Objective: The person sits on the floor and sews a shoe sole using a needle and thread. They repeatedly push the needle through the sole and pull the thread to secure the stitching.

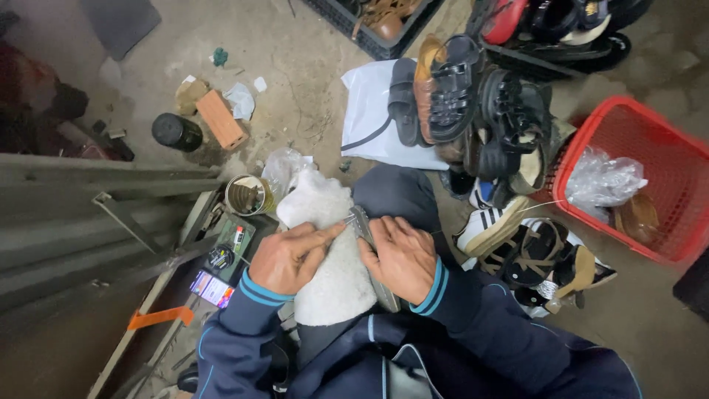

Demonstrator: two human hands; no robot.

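Hands on fluffy white shoe, tight workspace

Room first: we sit low on a concrete floor (295, 66), boxed in on most sides. Our left is closed off by grey planks (81, 214) and a small tray of tools (225, 258); an open tin can (247, 195) sits just beside the shoe's upper end. Ahead and to our right, a pile of sandals and shoes (487, 133) runs close up to our knee, with a red plastic basket (650, 185) beyond it. A white bag (373, 111) lies under part of the pile. Only open patch is the floor ahead-left, with a brick (220, 118) and a dark jar (177, 132) lying on it.

Left hand (290, 256): curled over the left side of the white fluffy shoe (332, 258), fingers pointing right toward the sole edge, pinching something thin and metallic; we cannot tell exactly what it is.

Right hand (402, 257): fingers bent and pressed onto the grey sole (373, 258), clamping the shoe against our knee.

Shoe: off-white, woolly upper, lying lengthwise on our lap, toe end away from us, grey sole turned to our right. A thin thread (543, 207) runs off from the right-hand side toward the basket.
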